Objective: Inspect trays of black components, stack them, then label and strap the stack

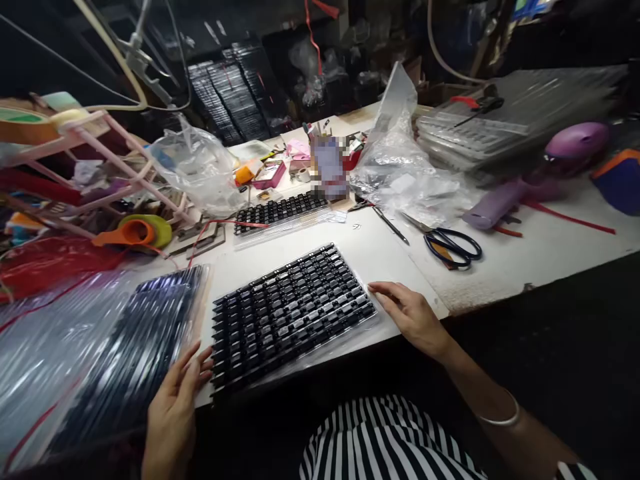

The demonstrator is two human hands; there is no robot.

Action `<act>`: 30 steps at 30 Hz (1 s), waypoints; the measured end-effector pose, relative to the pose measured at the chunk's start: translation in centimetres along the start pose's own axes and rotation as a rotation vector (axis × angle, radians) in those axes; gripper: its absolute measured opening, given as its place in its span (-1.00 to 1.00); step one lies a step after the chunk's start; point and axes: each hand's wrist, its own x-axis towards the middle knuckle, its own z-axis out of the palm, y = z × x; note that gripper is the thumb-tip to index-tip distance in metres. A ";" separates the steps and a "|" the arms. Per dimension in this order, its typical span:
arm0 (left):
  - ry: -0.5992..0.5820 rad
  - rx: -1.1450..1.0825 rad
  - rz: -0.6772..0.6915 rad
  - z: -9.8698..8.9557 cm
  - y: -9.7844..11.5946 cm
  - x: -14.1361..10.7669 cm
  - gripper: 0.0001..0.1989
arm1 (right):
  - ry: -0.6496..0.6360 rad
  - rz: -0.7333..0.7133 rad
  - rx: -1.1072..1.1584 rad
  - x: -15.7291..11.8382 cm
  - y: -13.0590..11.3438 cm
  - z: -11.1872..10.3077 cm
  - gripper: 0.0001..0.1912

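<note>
A tray of small black parts in rows (290, 313) lies at the front of the white table, with clear plastic showing along its near edge. My left hand (175, 400) is beside its left edge, fingers loosely stretched out. At the tray's right edge is my right hand (413, 317), its fingers partly extended and the fingertips close to the corner. Whether either hand touches the tray is hard to tell. Neither hand visibly grips anything. Farther back sits a second tray of black parts (280, 212).
Stacked black trays in clear plastic (145, 333) fill the left side. Scissors (450, 245), a slim pointed tool (390, 225) and a purple hand tool (500, 200) lie to the right. Behind are crumpled plastic bags (400, 173), stacked clear trays (480, 127) and a pink rack (120, 150).
</note>
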 end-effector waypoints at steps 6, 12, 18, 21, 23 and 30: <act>-0.010 -0.178 0.004 1.2 0.1 2.6 -0.44 | -0.063 -0.087 -0.136 3.7 -0.3 2.5 -0.63; -0.020 -0.310 0.106 3.7 0.9 4.6 -0.56 | -0.022 0.006 0.028 6.4 0.3 2.8 -0.61; -0.052 -0.555 0.187 5.0 1.7 3.6 -0.68 | 0.180 0.126 0.478 6.0 -0.1 2.5 -0.64; -0.064 -0.654 0.188 4.9 1.8 3.3 -0.70 | 0.224 0.108 0.599 5.6 -0.7 2.4 -0.69; -0.053 -0.665 0.199 4.8 1.8 3.2 -0.71 | 0.225 0.103 0.659 5.5 -1.0 2.3 -0.71; 0.000 -0.670 0.277 5.0 2.3 2.8 -0.68 | 0.221 0.174 0.740 5.2 -1.3 2.1 -0.71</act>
